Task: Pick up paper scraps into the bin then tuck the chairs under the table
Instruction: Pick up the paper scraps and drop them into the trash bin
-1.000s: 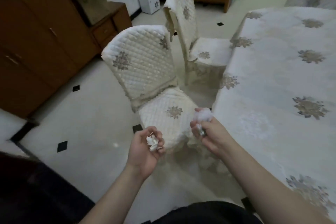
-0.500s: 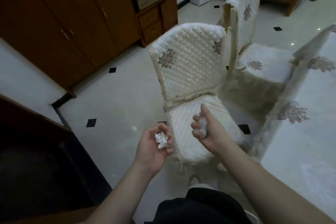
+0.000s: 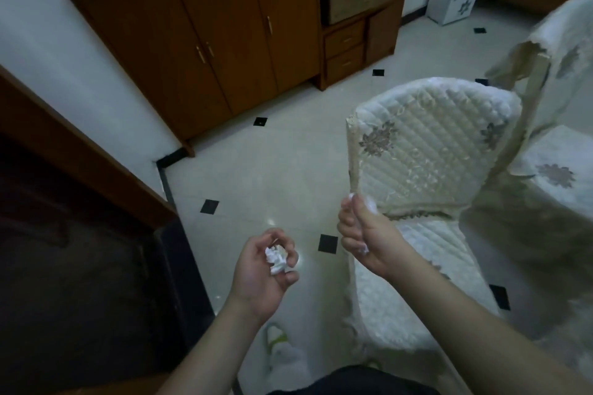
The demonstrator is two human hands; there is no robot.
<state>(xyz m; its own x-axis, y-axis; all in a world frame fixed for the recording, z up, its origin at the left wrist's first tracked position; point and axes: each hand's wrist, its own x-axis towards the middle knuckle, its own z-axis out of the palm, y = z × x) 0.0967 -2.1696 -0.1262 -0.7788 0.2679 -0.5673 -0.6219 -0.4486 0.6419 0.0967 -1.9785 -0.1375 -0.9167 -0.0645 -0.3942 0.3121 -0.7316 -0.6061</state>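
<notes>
Head view showed the left hand (image 3: 261, 269) curled around crumpled paper scraps (image 3: 276, 259). The right hand (image 3: 365, 239) clenched more paper (image 3: 369, 203), mostly hidden inside the fist.

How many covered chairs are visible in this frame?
2. The nearer chair stands just past the right hand, its backrest facing the camera; the second chair is behind it at the right edge, partly cut off. Others may be out of frame.
</notes>
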